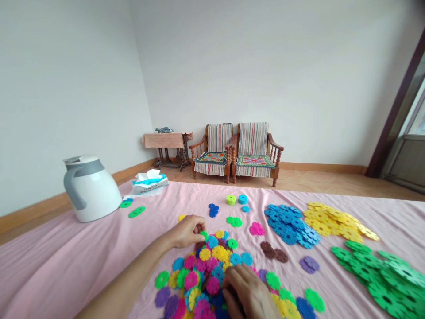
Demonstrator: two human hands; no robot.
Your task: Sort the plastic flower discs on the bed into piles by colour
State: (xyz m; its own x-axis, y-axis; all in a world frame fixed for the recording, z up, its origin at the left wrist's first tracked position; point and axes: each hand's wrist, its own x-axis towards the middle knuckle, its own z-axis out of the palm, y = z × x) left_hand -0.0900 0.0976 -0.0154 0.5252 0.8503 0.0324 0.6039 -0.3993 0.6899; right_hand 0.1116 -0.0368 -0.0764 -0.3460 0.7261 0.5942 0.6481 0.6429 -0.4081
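My left hand is at the far side of a mixed pile of notched plastic discs. Its thumb and forefinger are closed around the edge of a green disc. Closer to me, my right hand rests on the right part of the pile with its fingers curled down. Its fingertips are partly hidden, so I cannot make out what they hold. Pink, yellow, blue, green, purple and brown discs overlap in the pile.
Sorted discs lie to the right: a blue heap, a yellow heap and a green heap. Brown discs and purple discs form smaller groups. A white jug and a tissue pack stand at left.
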